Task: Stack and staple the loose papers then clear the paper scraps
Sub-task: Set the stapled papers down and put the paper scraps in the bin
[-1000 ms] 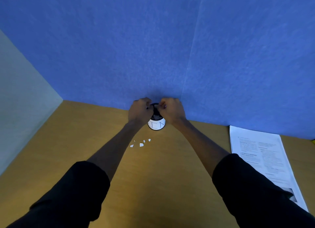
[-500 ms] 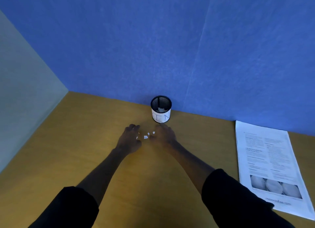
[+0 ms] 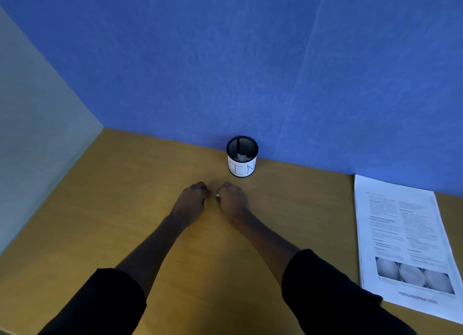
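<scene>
Two hands lie low on the wooden bench (image 3: 100,209), side by side and close together, just in front of a small black mesh cup (image 3: 242,156). The left hand (image 3: 189,204) has its fingers curled under into a narrow grip; whether anything lies inside it I cannot tell. The right hand (image 3: 233,201) is curled the same way, and a small white paper scrap (image 3: 217,196) shows at its fingertips on the side facing the left hand, so its grip seems to pinch that scrap against the bench. Both forearms are bare, with dark sleeves pushed up toward the elbows at the bottom edge of the view.

The mesh cup stands upright against the blue partition wall (image 3: 250,59), wrapped in a white label with hand-drawn letters that read roughly as BIN. Pale crumpled bits of paper are visible inside it, low behind the rim.

Well apart to the right, a stack of printed papers (image 3: 403,237) lies flat on the bench near the wall, its top sheet showing columns of text and a row of three greyish pictures near the lower end. Whether it is stapled is too small to tell.

A pale green panel (image 3: 37,134) closes off the left side of the bench
</scene>
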### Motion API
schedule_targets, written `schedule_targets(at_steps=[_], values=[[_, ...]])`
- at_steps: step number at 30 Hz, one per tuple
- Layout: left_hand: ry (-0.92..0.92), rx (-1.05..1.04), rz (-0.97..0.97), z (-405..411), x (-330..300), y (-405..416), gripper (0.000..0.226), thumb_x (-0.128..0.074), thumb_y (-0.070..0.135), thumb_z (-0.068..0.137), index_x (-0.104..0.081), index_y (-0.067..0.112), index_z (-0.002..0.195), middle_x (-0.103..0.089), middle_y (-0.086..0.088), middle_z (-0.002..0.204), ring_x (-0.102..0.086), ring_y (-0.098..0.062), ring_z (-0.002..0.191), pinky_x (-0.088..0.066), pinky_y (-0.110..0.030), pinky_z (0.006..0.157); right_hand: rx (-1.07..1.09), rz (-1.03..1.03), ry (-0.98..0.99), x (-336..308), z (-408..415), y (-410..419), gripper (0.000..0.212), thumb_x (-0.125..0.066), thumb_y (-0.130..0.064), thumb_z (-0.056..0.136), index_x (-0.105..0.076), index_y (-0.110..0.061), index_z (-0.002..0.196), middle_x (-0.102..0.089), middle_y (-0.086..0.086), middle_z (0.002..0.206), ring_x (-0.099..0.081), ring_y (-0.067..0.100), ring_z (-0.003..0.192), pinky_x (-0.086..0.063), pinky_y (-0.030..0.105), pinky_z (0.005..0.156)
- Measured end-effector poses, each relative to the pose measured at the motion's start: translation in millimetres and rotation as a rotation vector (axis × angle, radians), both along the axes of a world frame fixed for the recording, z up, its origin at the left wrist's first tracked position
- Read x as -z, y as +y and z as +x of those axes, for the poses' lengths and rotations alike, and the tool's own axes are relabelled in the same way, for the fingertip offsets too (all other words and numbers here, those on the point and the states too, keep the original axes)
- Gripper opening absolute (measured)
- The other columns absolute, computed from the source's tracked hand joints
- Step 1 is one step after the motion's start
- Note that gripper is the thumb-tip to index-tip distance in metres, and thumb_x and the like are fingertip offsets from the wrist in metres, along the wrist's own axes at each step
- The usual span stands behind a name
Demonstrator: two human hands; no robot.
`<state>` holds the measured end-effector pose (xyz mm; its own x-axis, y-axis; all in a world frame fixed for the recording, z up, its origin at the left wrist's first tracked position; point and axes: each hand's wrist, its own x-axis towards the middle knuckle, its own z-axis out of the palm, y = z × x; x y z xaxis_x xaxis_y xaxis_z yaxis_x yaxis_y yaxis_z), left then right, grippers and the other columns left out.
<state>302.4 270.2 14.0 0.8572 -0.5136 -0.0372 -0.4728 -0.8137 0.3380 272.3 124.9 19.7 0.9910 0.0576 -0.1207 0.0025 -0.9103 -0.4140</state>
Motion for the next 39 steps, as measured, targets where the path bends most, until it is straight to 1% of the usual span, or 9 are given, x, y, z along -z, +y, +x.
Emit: schedule_targets(at_steps=[10,15,17,20,22,25,28,33,39], values=[[-0.047,-0.063,-0.002,-6.7,4.5,-3.7,0.024,-0.054,-0.004,0.087,-0.072,0.001,0.103,-0.067,-0.013,0.102,-0.065,-0.031,0.086,-0.055,-0.039,0.074,-0.018,-0.013,0.067,-1.6,2.6,2.1,0.021,-0.051,-0.009,0.096,-0.065,-0.002,0.108,-0.065,0.018,0.112,-0.064,0.032,0.101,-0.051,0.038,0.082],[-0.025,-0.099,-0.054,-6.7,3.1,-6.1,0.016,-0.056,-0.003,0.083,-0.07,0.002,0.09,-0.067,-0.012,0.089,-0.063,-0.029,0.076,-0.05,-0.036,0.065,0.078,0.289,0.085,-14.7,9.9,-14.6,0.017,-0.061,-0.009,0.089,-0.075,-0.004,0.098,-0.073,0.013,0.102,-0.068,0.025,0.096,-0.056,0.034,0.085],[-0.005,-0.155,-0.119,-5.8,1.7,-6.1,0.01,-0.06,-0.005,0.078,-0.064,0.005,0.077,-0.065,-0.009,0.077,-0.059,-0.024,0.065,-0.046,-0.034,0.059,0.15,0.443,-0.015,-32.3,14.7,-22.3,0.015,-0.065,-0.005,0.085,-0.078,-0.005,0.091,-0.076,0.01,0.093,-0.07,0.017,0.086,-0.056,0.029,0.08],[0.04,-0.241,-0.217,-2.5,1.7,-4.8,0.009,-0.064,-0.003,0.074,-0.066,0.005,0.074,-0.068,-0.005,0.072,-0.062,-0.019,0.065,-0.049,-0.031,0.062,0.239,0.56,-0.217,-63.0,31.0,-38.3,0.01,-0.069,-0.007,0.081,-0.079,-0.008,0.083,-0.077,0.004,0.083,-0.07,0.011,0.077,-0.057,0.027,0.074],[0.065,-0.271,-0.24,-1.0,2.2,-4.6,0.01,-0.065,-0.003,0.073,-0.068,0.006,0.074,-0.069,-0.003,0.072,-0.063,-0.018,0.066,-0.048,-0.028,0.063,0.287,0.52,-0.261,-77.0,45.9,-51.8,0.012,-0.066,-0.006,0.081,-0.078,-0.009,0.084,-0.077,0.004,0.085,-0.071,0.016,0.081,-0.058,0.034,0.077],[0.09,-0.291,-0.26,-1.7,2.1,-4.4,0.011,-0.066,-0.002,0.071,-0.068,0.009,0.074,-0.07,-0.001,0.072,-0.064,-0.018,0.067,-0.05,-0.029,0.064,0.324,0.284,-0.149,-81.9,59.6,-67.4,0.026,-0.057,-0.005,0.085,-0.072,-0.012,0.105,-0.073,0.011,0.105,-0.066,0.03,0.099,-0.055,0.042,0.085],[0.094,-0.305,-0.3,-2.7,3.5,-1.4,0.011,-0.068,-0.001,0.071,-0.069,0.009,0.075,-0.07,0.001,0.074,-0.064,-0.015,0.068,-0.054,-0.032,0.066,0.274,0.085,-0.217,-74.1,57.1,-68.2,0.027,-0.052,-0.012,0.09,-0.067,-0.011,0.112,-0.07,0.009,0.112,-0.064,0.033,0.1,-0.051,0.036,0.077],[0.073,-0.336,-0.369,-4.6,4.5,4.6,0.013,-0.071,0.0,0.078,-0.07,0.013,0.079,-0.063,0.011,0.075,-0.061,-0.008,0.069,-0.055,-0.028,0.069,0.228,0.121,-0.422,-55.6,38.2,-53.2,0.02,-0.055,-0.014,0.089,-0.068,-0.014,0.103,-0.07,0.003,0.103,-0.067,0.024,0.086,-0.044,0.027,0.063],[0.066,-0.279,-0.23,-6.1,4.7,13.6,0.026,-0.066,0.004,0.084,-0.071,0.005,0.109,-0.069,-0.007,0.105,-0.068,-0.024,0.087,-0.057,-0.039,0.078,0.233,0.179,-0.444,-47.3,32.9,-50.6,0.019,-0.054,-0.008,0.089,-0.069,-0.013,0.101,-0.071,0.002,0.101,-0.066,0.02,0.086,-0.039,0.024,0.062]])
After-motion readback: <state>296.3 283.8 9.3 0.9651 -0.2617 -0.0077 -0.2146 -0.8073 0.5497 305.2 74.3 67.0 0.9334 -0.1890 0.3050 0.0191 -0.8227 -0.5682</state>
